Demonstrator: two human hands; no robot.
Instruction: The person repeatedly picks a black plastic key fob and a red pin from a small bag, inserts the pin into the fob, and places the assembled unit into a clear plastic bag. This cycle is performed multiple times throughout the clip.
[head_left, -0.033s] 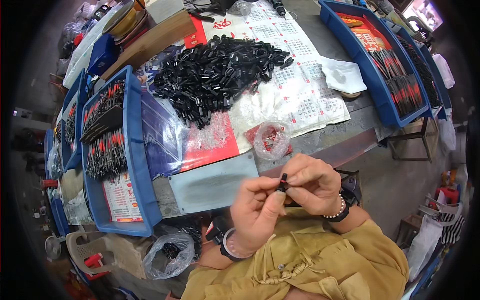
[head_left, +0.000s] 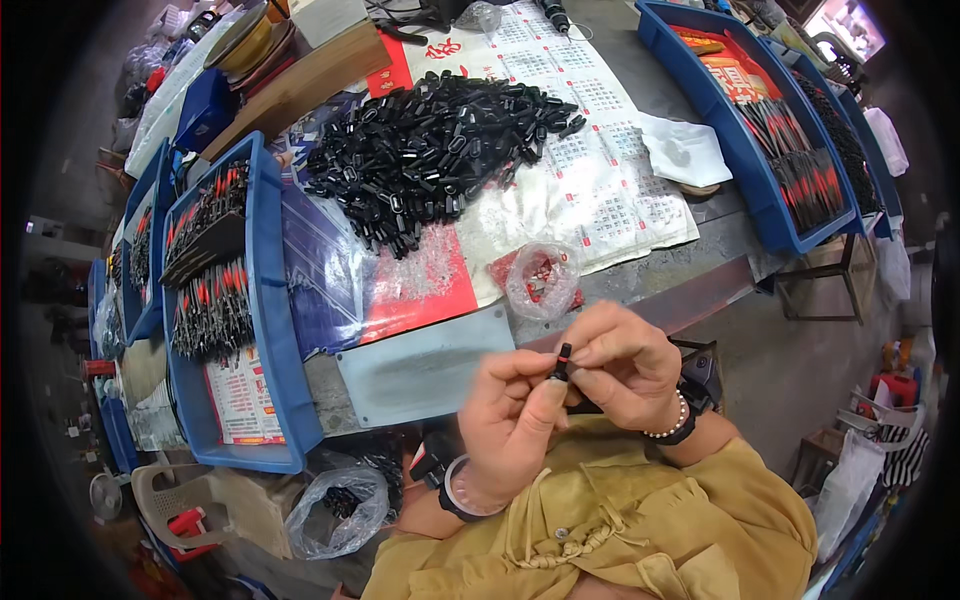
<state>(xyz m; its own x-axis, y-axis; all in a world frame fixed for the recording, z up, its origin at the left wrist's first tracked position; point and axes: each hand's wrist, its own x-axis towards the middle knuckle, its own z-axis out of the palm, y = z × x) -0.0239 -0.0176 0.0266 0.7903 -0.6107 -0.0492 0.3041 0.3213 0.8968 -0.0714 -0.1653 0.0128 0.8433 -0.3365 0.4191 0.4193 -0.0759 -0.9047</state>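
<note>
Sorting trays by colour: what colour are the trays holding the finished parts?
Blue trays, clearest in the head view.

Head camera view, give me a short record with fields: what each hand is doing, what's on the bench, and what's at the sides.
left hand: left hand pinches a small black part with a red tip from below
right hand: right hand grips the same part from above
bench middle: pile of black plastic pieces on printed paper sheets
near bench edge: small clear bag of red bits
left side: blue tray of black and red parts
right side: blue tray, similar contents
</note>
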